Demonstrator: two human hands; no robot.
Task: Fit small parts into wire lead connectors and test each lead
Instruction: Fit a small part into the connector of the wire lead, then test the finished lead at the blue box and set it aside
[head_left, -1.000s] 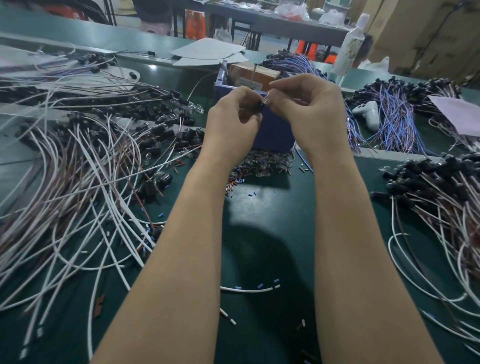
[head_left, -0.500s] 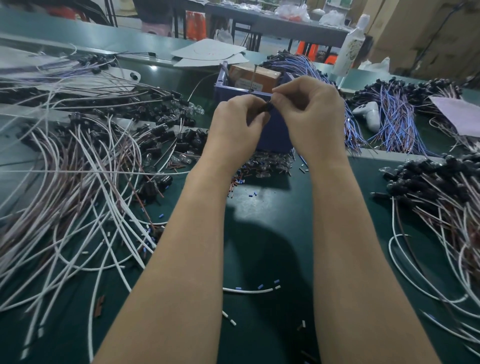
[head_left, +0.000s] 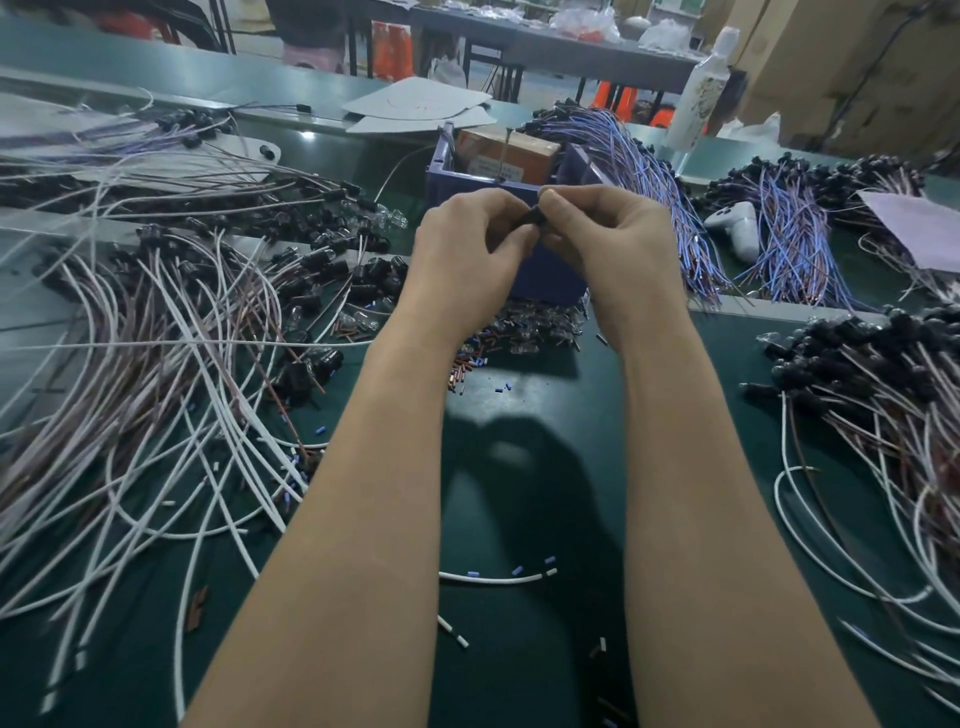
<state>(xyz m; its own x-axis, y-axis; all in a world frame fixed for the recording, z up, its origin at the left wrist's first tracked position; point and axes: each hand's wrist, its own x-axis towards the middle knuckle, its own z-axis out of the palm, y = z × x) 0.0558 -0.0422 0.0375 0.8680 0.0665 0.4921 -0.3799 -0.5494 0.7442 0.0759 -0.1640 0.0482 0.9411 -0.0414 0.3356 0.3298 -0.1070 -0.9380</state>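
Note:
Both my hands meet above the green table, in front of a blue bin (head_left: 545, 270). My left hand (head_left: 467, 249) and my right hand (head_left: 608, 244) pinch a small black connector (head_left: 535, 215) between their fingertips; most of it is hidden by the fingers. A large tangle of white and brown wire leads with black connectors (head_left: 171, 332) covers the left side. Another pile of such leads (head_left: 883, 384) lies at the right. A heap of small clear bulbs and tiny parts (head_left: 524, 332) sits at the foot of the bin.
A cardboard box (head_left: 506, 153) stands inside the bin. Bundles of blue and purple leads (head_left: 779, 244) and a white handheld device (head_left: 737, 228) lie behind to the right, near a white bottle (head_left: 698, 88). Short wire scraps (head_left: 498, 577) dot the green mat.
Both hands have come slightly lower and closer together on the connector; the fingertips shifted around it. The piles on the table stayed where they were.

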